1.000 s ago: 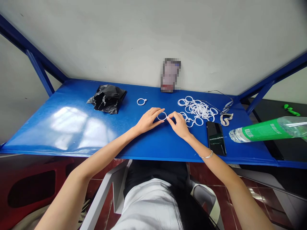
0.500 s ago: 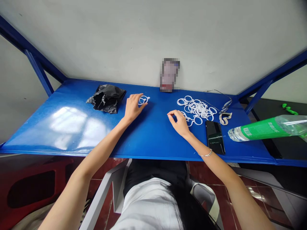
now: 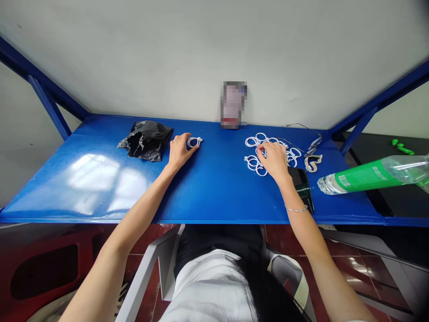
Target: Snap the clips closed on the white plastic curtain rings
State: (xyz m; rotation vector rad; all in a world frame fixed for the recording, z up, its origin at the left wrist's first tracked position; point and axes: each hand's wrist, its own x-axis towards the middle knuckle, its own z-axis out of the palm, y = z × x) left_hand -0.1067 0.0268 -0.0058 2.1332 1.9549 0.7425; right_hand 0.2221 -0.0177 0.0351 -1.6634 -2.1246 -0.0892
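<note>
My left hand (image 3: pixel 180 150) rests on the blue table with its thumb and forefinger curved around a small stack of white plastic rings (image 3: pixel 193 142). These have little knobs on the rim, like curtain rings. Over the loose pile of white rings (image 3: pixel 259 170) on the right, my right hand (image 3: pixel 274 158) is bent with thumb and fingertips together. The fingertips touch rings in the pile; exactly what lies between them is partly hidden. A black smartphone (image 3: pixel 306 192) lies partly under my right wrist.
A crumpled black plastic bag (image 3: pixel 147 139) lies left of my left hand. Against the wall leans a blurred upright box or device (image 3: pixel 233 105). Eyeglasses (image 3: pixel 314 144), a beige strap-like item (image 3: pixel 313 163) and a green-labelled bottle (image 3: pixel 368 174) are on the right.
My right hand has moved right and forward from the pile's near left edge onto the middle of the pile. My left hand has closed in around its rings, which now lie stacked together.
</note>
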